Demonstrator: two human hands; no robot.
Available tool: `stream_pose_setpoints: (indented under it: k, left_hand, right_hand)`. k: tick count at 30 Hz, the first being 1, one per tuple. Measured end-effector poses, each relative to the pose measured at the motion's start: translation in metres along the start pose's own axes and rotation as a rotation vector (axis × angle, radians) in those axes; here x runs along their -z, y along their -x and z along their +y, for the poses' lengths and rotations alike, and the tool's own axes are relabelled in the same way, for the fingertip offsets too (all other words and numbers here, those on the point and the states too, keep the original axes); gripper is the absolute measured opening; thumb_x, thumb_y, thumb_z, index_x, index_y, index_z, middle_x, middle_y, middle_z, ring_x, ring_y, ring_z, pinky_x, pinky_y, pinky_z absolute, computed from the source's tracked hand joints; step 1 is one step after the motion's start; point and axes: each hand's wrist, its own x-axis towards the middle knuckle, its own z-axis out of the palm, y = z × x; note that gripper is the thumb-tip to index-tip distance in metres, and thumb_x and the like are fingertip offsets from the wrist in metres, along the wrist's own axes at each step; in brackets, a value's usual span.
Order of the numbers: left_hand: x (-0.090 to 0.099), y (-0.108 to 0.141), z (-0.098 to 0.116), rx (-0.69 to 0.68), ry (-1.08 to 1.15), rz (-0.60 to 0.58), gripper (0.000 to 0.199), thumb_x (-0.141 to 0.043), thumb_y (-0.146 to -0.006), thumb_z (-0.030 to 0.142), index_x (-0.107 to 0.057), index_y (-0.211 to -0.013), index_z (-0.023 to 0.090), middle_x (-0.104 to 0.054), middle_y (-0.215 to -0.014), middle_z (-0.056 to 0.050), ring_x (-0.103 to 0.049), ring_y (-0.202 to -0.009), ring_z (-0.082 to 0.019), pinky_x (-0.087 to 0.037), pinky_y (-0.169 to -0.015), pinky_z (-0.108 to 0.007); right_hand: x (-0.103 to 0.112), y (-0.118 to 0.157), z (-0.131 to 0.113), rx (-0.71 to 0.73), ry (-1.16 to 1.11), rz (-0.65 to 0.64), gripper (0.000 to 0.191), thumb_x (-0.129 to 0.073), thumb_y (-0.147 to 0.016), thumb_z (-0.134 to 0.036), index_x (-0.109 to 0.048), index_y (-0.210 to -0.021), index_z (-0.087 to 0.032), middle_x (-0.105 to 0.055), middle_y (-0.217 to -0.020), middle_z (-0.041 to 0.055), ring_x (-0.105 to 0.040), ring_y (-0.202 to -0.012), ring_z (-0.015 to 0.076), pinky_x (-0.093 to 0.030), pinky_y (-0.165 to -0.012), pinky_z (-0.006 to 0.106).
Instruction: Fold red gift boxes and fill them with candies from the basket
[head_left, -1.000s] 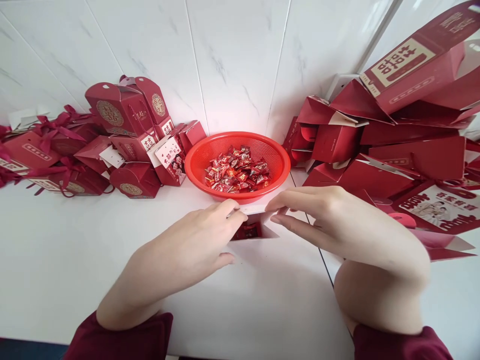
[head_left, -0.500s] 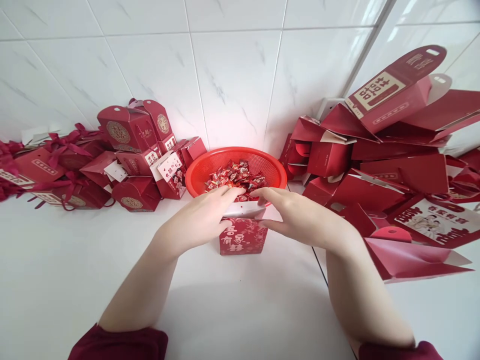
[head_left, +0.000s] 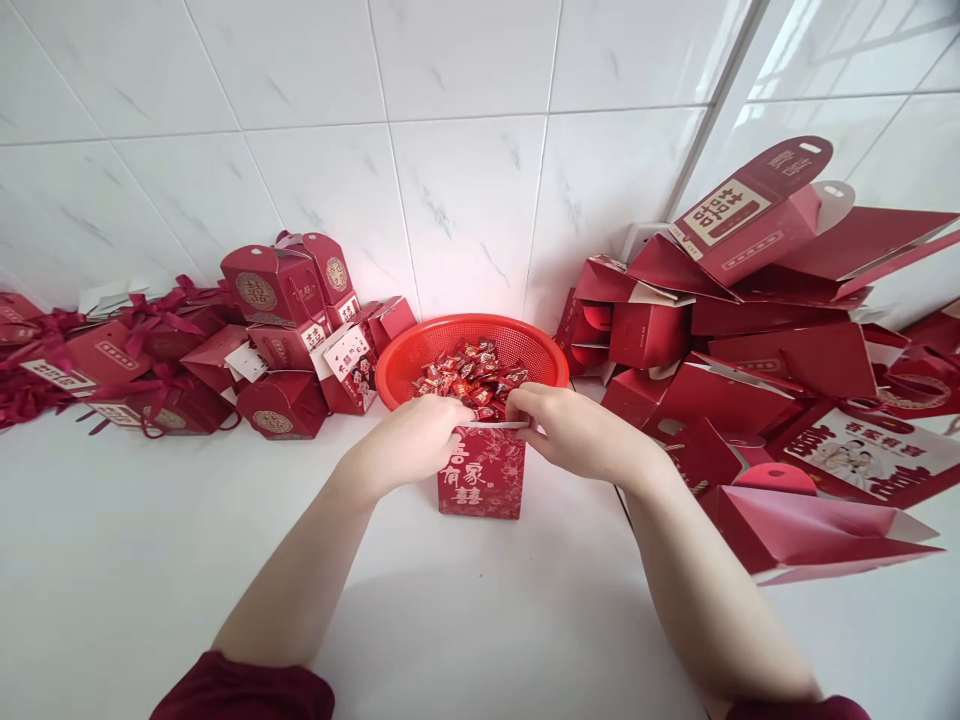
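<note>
A small red gift box (head_left: 481, 475) with white lettering stands upright on the white tabletop, right in front of me. My left hand (head_left: 420, 435) pinches its top edge at the left corner. At the right corner my right hand (head_left: 561, 425) grips the same edge between thumb and fingers. Just behind the box sits a red plastic colander (head_left: 397, 372), heaped with red-wrapped candies (head_left: 480, 370). The hands hide part of the colander's front rim and the inside of the box.
At the left, finished-looking red boxes (head_left: 281, 403) with ribbons and tags are piled along the tiled wall (head_left: 457, 200). To the right lies a taller heap of open red boxes and bags (head_left: 795, 360). A dark seam runs along the table on the right.
Both hands have closed on the box's top edge, where the fingers were spread over it before. The pale flap at its top no longer shows as broadly. My view has tilted up slightly.
</note>
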Motion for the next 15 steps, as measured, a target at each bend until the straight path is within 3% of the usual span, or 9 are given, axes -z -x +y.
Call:
stream_pose_setpoints:
  k: [8,12,15]
  left_hand:
    - [-0.005,0.000,0.013,0.018,-0.135,-0.025,0.022,-0.052,-0.084,0.022,-0.043,-0.065,0.019,-0.060,-0.075,-0.005,-0.055,-0.066,-0.018,-0.027,-0.052,-0.029]
    - [-0.001,-0.005,0.013,0.058,-0.141,-0.089,0.026,-0.056,-0.081,0.026,-0.041,-0.061,0.019,-0.053,-0.063,-0.002,-0.050,-0.055,-0.016,-0.023,-0.048,-0.030]
    - [0.007,-0.004,0.005,0.082,-0.058,-0.173,0.023,-0.059,-0.076,0.027,-0.041,-0.064,0.020,-0.049,-0.058,0.001,-0.045,-0.050,-0.014,-0.021,-0.044,-0.029]
  right_hand:
    - [-0.003,0.001,-0.004,0.058,-0.013,-0.027,0.017,-0.048,-0.081,-0.006,-0.041,-0.079,-0.021,-0.057,-0.084,0.0003,-0.050,-0.069,0.0132,-0.033,-0.058,0.025]
    - [-0.012,-0.005,0.000,0.019,-0.108,-0.054,0.014,-0.059,-0.080,-0.015,-0.047,-0.083,-0.021,-0.062,-0.090,0.0013,-0.055,-0.074,0.0145,-0.035,-0.058,0.025]
    - [-0.016,-0.009,0.004,-0.016,-0.180,-0.070,0.012,-0.062,-0.080,-0.018,-0.051,-0.082,-0.021,-0.064,-0.083,-0.0001,-0.055,-0.070,0.0140,-0.035,-0.058,0.025]
